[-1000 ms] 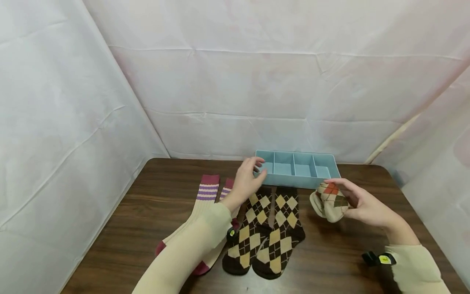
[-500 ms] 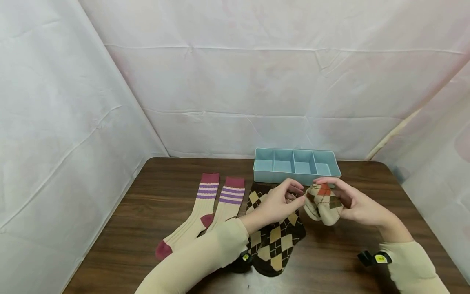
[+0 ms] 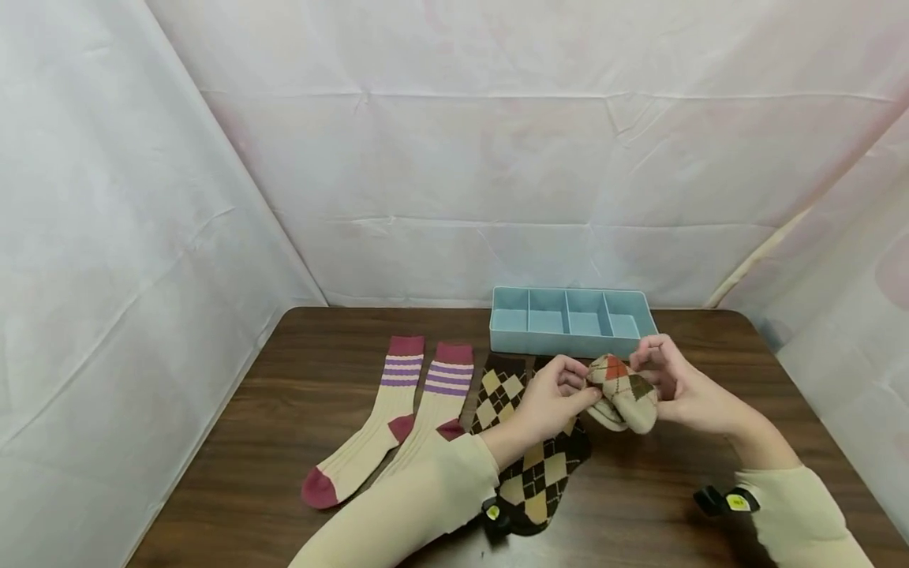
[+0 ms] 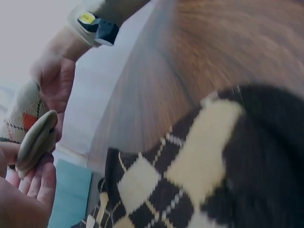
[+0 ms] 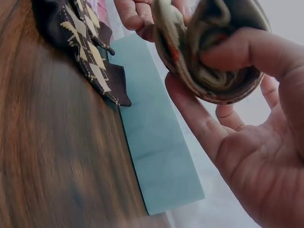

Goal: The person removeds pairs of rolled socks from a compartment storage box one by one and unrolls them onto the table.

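A rolled bundle of beige argyle socks (image 3: 623, 394), with orange and olive diamonds, is held up between both hands in front of the tray. My left hand (image 3: 547, 402) pinches its left side between thumb and fingers. From the other side my right hand (image 3: 692, 390) grips it; in the right wrist view its thumb (image 5: 232, 52) sits inside the roll's opening and a finger lies along the outside. Beneath the left forearm lie dark brown argyle socks (image 3: 536, 481), partly hidden. Layered folded edges of the bundle (image 4: 35, 142) show in the left wrist view.
A light blue tray (image 3: 540, 343) with several compartments stands at the back of the wooden table (image 3: 284, 410). To the left lie two cream socks (image 3: 365, 442) with maroon toes and purple stripes. White cloth (image 3: 440, 158) hangs behind and at both sides.
My left hand has moved right and down from the tray's left end to the bundle and now pinches it. The right hand's fingers have shifted, and the bundle has tilted slightly.
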The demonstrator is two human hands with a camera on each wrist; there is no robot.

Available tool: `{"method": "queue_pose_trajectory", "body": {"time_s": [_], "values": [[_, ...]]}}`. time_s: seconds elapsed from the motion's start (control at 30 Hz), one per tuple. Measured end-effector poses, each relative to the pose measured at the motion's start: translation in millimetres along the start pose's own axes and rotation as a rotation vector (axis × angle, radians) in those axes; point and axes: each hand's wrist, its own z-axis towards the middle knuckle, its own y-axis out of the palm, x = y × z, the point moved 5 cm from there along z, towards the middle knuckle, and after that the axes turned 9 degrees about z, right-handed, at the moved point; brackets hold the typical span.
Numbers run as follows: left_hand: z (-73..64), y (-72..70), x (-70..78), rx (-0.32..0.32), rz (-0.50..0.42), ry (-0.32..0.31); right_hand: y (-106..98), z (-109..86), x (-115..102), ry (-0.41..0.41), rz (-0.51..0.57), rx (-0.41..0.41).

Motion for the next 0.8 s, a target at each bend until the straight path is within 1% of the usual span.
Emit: {"method": "queue_pose_trajectory", "body": {"time_s": [0.03,0.1,0.2,0.27,0.33,0.4,0.47,0.6,0.7,0.8], "values": [[-0.7,1.4,-1.0,0.022,-0.008,-0.016,-0.6,-1.6,-1.3,0.008,-0.015,0.017],[-2.3,4.3,-2.1,0.068,-0.018,-0.047,-0.6,-4.7,-5.1,0.016,-0.028,0.023],[-4.7,8.7,-1.8,0.109,-0.042,-0.077,0.2,-10.9,-10.5,0.035,-0.026,-0.020],[-6.1,12.0,-0.7,0.119,-0.064,-0.088,0.8,-16.4,-14.0,0.048,0.011,-0.067],[-7.2,15.6,0.1,0.121,-0.090,-0.101,2.1,-21.8,-18.5,0.037,0.050,-0.123],[-8.0,18.9,1.3,0.117,-0.103,-0.109,3.7,-26.0,-21.9,0.052,0.049,-0.154],[-8.5,21.7,1.7,0.111,-0.115,-0.114,6.2,-28.1,-24.9,0.071,0.012,-0.161],[-10.9,26.0,2.4,0.102,-0.103,-0.119,10.5,-29.6,-30.1,0.113,-0.085,-0.111],[-13.4,28.5,2.4,0.106,-0.064,-0.133,11.8,-30.8,-32.6,0.140,-0.163,-0.045],[-15.6,30.5,3.0,0.116,-0.015,-0.142,12.3,-32.2,-31.8,0.165,-0.207,0.000]]}}
